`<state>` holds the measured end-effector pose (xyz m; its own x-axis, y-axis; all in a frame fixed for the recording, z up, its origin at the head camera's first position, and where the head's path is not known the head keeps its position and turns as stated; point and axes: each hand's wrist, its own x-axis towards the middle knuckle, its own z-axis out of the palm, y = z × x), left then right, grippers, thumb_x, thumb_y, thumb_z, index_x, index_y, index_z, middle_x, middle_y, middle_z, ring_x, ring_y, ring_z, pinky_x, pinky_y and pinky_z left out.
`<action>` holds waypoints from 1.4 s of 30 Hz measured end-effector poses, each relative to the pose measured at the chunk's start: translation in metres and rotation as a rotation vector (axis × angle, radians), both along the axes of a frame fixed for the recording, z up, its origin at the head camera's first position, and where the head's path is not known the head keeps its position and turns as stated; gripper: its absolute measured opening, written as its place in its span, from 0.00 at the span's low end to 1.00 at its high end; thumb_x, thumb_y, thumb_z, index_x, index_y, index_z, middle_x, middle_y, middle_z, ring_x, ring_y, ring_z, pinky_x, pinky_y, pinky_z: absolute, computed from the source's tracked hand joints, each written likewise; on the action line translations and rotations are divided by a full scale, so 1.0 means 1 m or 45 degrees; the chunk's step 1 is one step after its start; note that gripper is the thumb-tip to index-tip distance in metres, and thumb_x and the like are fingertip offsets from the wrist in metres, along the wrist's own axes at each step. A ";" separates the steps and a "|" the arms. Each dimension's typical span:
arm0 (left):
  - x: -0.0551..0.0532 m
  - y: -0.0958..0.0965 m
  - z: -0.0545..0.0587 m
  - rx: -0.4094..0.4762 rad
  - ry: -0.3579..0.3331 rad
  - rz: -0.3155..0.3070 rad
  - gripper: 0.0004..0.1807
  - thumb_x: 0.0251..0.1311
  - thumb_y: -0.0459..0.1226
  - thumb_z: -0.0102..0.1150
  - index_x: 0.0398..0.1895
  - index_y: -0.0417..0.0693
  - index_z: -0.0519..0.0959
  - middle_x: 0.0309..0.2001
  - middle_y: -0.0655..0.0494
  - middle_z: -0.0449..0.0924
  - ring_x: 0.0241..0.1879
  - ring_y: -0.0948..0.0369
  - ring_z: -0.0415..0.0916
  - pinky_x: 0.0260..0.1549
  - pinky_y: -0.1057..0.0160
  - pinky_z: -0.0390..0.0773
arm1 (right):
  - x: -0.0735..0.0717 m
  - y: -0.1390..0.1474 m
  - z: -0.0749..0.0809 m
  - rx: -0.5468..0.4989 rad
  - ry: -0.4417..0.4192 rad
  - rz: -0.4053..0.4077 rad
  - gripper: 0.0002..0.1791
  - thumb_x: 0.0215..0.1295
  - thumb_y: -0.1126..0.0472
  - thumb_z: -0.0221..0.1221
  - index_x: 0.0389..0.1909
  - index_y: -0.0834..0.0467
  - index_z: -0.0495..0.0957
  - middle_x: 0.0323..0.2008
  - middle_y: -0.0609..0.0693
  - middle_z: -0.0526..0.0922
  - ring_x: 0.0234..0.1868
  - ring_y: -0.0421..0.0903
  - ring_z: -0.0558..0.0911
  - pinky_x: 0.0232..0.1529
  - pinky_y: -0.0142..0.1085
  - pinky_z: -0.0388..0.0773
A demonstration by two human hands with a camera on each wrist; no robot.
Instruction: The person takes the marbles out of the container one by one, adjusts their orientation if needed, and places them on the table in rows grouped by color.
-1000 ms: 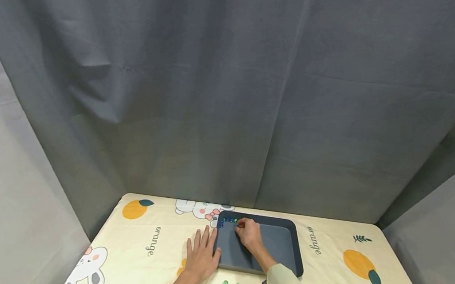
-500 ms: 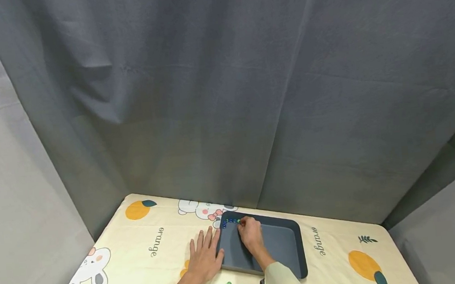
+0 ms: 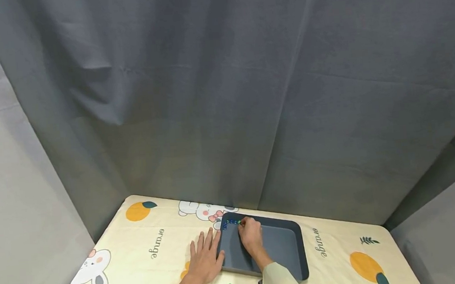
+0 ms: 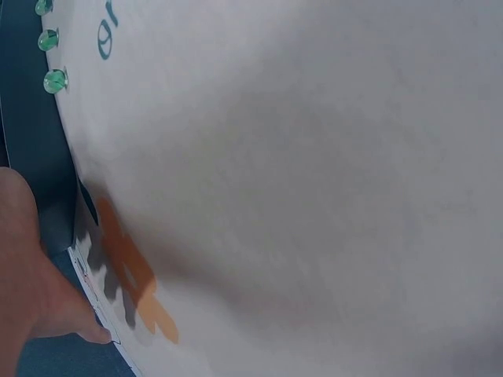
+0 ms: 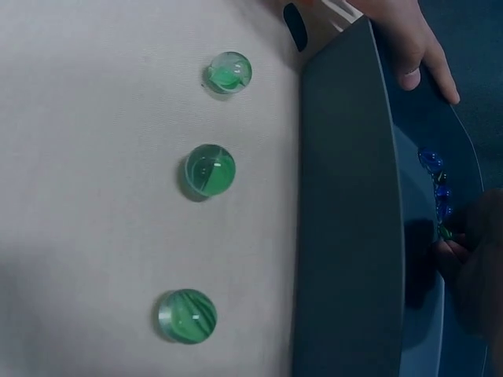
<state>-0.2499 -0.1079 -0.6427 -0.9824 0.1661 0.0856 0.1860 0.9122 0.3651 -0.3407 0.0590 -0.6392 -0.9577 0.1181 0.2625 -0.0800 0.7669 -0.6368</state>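
A dark grey rectangular baking tray (image 3: 277, 247) lies on the table. Along its far left corner runs a short line of mostly blue glass marbles (image 5: 431, 161), with some green among them. At the right end of that line, my right hand (image 3: 252, 238) pinches a green marble (image 5: 446, 233) between thumb and fingertips, low over the tray floor. My left hand (image 3: 204, 263) lies with straight, spread fingers at the tray's left rim, its thumb by the edge. In front of the tray, three green-swirled clear marbles (image 5: 210, 170) sit on the cloth.
A cream tablecloth (image 3: 137, 274) printed with oranges, rabbits and lettering covers the table. Grey curtains (image 3: 193, 118) hang behind it, with paler cloth walls (image 3: 22, 185) at the sides. The tray has raised walls (image 5: 346, 212).
The head view has shifted slightly, so everything appears a little further right. The right hand stays at the end of the marble line, barely moving. The left hand keeps its place.
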 end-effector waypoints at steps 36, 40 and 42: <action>0.000 0.001 -0.002 0.002 -0.006 -0.003 0.33 0.74 0.50 0.44 0.79 0.51 0.56 0.78 0.45 0.50 0.75 0.40 0.46 0.67 0.31 0.46 | -0.008 0.000 -0.008 0.043 0.042 -0.067 0.06 0.53 0.65 0.70 0.22 0.58 0.82 0.23 0.51 0.84 0.26 0.56 0.84 0.28 0.53 0.79; -0.002 -0.002 -0.009 0.022 0.036 -0.007 0.34 0.73 0.50 0.44 0.79 0.51 0.57 0.78 0.45 0.50 0.75 0.39 0.46 0.66 0.30 0.45 | -0.006 0.001 -0.001 0.010 0.116 -0.042 0.07 0.50 0.68 0.69 0.22 0.59 0.80 0.20 0.48 0.82 0.24 0.52 0.82 0.27 0.51 0.79; -0.003 -0.004 -0.009 0.021 0.041 -0.004 0.34 0.73 0.51 0.44 0.79 0.51 0.56 0.78 0.45 0.50 0.75 0.40 0.45 0.67 0.30 0.45 | -0.005 0.002 0.003 -0.011 0.134 -0.018 0.06 0.50 0.68 0.69 0.22 0.59 0.80 0.19 0.46 0.81 0.23 0.50 0.81 0.27 0.50 0.80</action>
<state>-0.2534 -0.1116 -0.6521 -0.9786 0.1676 0.1196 0.2008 0.9056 0.3736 -0.3459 0.0608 -0.6361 -0.9230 0.1342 0.3606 -0.1361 0.7628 -0.6321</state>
